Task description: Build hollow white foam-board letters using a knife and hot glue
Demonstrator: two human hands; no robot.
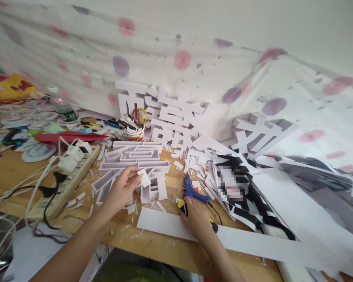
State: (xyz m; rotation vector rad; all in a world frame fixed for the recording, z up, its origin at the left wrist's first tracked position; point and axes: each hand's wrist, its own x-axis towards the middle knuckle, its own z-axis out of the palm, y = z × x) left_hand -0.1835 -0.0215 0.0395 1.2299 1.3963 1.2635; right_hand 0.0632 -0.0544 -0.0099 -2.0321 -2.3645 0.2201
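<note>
My left hand (124, 187) pinches a small white foam piece (144, 178) above the right part of a white hollow letter structure (135, 158) lying on the wooden table. To the right, my right hand (195, 214) is closed round a yellow and black cutter (182, 205), whose rear end shows beyond the hand. Just above that hand lies a blue glue gun (191, 190) with its cord running right. A long white strip (161, 223) passes beneath my right wrist along the table's front.
A power strip (66, 188) with plugs and tangled cables stands at left. A cup (135, 134) holds scissors and pens. White letters (176, 113) lean on the curtain. Scraps (198, 162) and a printed sheet (247, 211) lie right. A bottle (67, 113) stands back left.
</note>
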